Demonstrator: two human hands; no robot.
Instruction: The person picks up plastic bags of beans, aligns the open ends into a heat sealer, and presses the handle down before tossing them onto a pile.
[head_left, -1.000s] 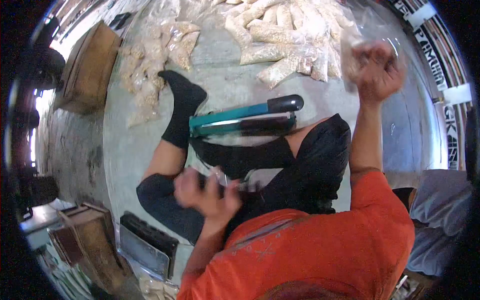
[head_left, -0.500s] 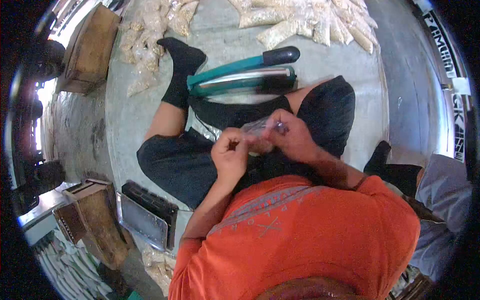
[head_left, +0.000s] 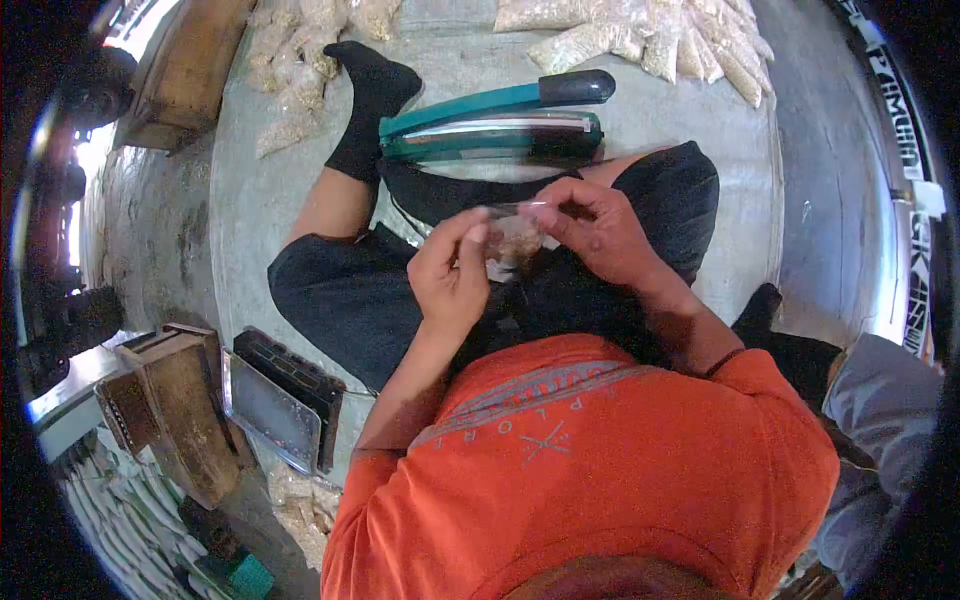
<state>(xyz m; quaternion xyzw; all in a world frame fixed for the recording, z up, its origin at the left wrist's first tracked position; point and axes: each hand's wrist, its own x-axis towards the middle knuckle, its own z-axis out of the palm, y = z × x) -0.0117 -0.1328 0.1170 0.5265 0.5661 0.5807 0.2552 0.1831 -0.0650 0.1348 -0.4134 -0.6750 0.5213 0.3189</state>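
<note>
A small clear plastic bag point(head_left: 517, 243) with pale brownish contents hangs between my hands, over my lap. My left hand point(head_left: 448, 268) pinches the left corner of its upper edge. The opposite corner is gripped by my right hand point(head_left: 597, 232), with thumb and fingers pressed together. The bag's top edge is pulled roughly straight; its contents are blurred. Just beyond my hands lies a green impulse heat sealer point(head_left: 490, 143), its arm raised at an angle and its black handle toward the right.
Filled clear bags point(head_left: 660, 40) are piled at the far right of the pale mat point(head_left: 690, 115), and knotted bags point(head_left: 295, 75) at the far left. Wooden boxes point(head_left: 185, 415) and a metal-framed tray point(head_left: 275, 405) stand at left. Another person's grey-clothed leg point(head_left: 885, 400) is at right.
My hands have moved slightly upward and drawn the bag's top edge out between them. The bag now hangs below my fingers. The whole view has shifted slightly.
</note>
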